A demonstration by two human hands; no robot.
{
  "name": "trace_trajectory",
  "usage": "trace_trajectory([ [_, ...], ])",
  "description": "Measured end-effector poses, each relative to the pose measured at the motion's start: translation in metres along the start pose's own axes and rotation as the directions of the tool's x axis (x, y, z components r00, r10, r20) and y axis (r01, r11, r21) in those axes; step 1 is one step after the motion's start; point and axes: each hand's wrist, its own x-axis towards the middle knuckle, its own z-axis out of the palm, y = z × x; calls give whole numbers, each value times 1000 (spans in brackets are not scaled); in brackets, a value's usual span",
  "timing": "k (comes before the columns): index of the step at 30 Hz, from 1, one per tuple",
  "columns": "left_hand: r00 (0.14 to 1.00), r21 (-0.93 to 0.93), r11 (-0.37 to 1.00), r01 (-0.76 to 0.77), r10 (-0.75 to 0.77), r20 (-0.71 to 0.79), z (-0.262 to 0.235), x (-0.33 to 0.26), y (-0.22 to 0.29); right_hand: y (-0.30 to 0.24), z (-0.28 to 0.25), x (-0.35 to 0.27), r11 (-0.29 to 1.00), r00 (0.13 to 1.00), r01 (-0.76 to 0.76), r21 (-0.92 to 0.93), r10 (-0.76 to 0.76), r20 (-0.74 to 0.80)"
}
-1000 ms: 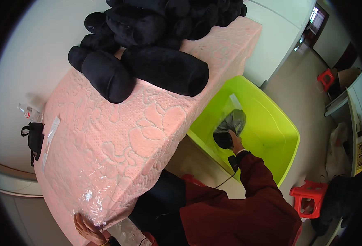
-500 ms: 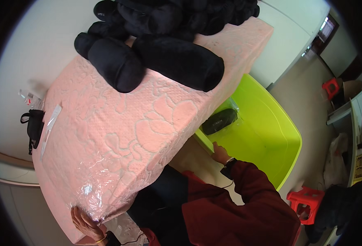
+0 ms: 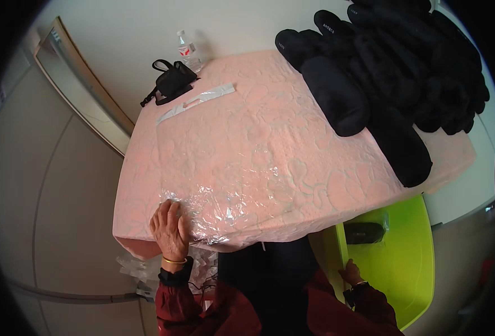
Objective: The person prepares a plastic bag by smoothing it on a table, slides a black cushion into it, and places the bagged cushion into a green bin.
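Note:
My left hand (image 3: 169, 231) lies flat on a sheet of crinkled clear plastic film (image 3: 230, 204) at the near edge of a table covered with a pink quilted cloth (image 3: 258, 140). My right hand (image 3: 350, 274) rests empty on the rim of a lime green plastic bin (image 3: 404, 263) beside the table. A black slipper in a clear bag (image 3: 365, 232) lies inside the bin, a little beyond the fingers. A large pile of black fuzzy slippers (image 3: 387, 73) fills the table's far right corner.
A small black pouch with a strap (image 3: 172, 81), a clear water bottle (image 3: 188, 51) and a flat empty plastic bag (image 3: 197, 103) lie at the table's far left. More crumpled clear bags (image 3: 141, 269) hang below the near edge. A framed board (image 3: 79, 84) leans on the wall.
The view swung left, from the bin to the table. My right hand let go of the bagged slipper, drew back out of the bin and now rests on its rim. My left hand stayed on the plastic film.

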Motion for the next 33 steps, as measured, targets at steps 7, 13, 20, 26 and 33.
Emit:
trace_trajectory([
  [7,1000,-16,1000,-11,11,10,0,-4,-6,-100,-147,-5,844,840,507,174,-439,-318],
  [13,999,-75,996,-46,48,24,-6,-4,-5,-265,-256,-72,443,293,893,-75,-700,-652],
  [20,979,-116,975,-191,197,42,-35,-19,34,-319,-250,-48,278,139,924,-261,-883,-449],
  [26,969,-36,971,-238,240,63,-18,-42,45,-294,-238,-44,278,134,929,-246,-868,-477],
  [33,966,-61,964,-258,258,-3,-14,-4,48,-279,-245,-63,421,192,849,-319,-809,-556],
])
